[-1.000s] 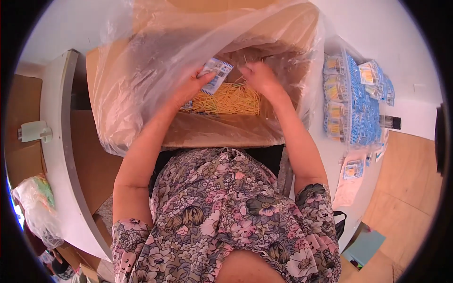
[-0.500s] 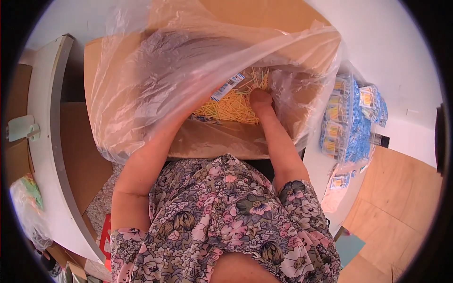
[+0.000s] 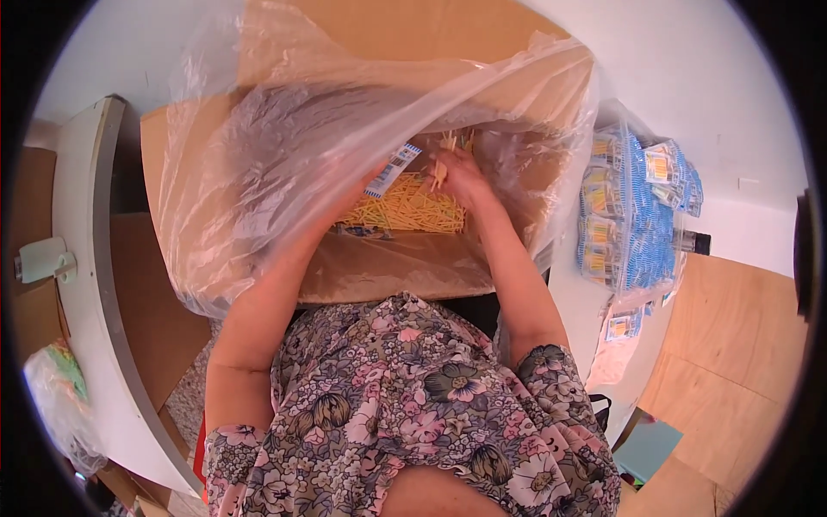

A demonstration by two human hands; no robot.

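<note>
A large cardboard box [image 3: 336,267] lined with a clear plastic bag stands before me, a heap of thin yellow sticks [image 3: 413,209] lying inside. My right hand [image 3: 465,179] is closed round a small bunch of sticks [image 3: 441,168], held above the heap. To its left, a small flat blue-and-white packet [image 3: 393,171] with printing is tilted upward, beside my left hand [image 3: 362,183]. The left hand seems to grip the packet's lower left part, but the liner veils its fingers. Another bluish packet [image 3: 366,231] lies at the near edge of the heap.
A clear plastic bag full of blue packets [image 3: 633,211] stands on the white surface at right, with a loose packet [image 3: 624,326] nearer. At left is a curved white table edge [image 3: 108,284] with a pale roll [image 3: 43,260] beyond it. The loose liner [image 3: 301,121] drapes over the box opening.
My right hand has lifted out of the heap and moved left toward the packet, now with a bunch of sticks in its fingers. The left hand still keeps by the packet.
</note>
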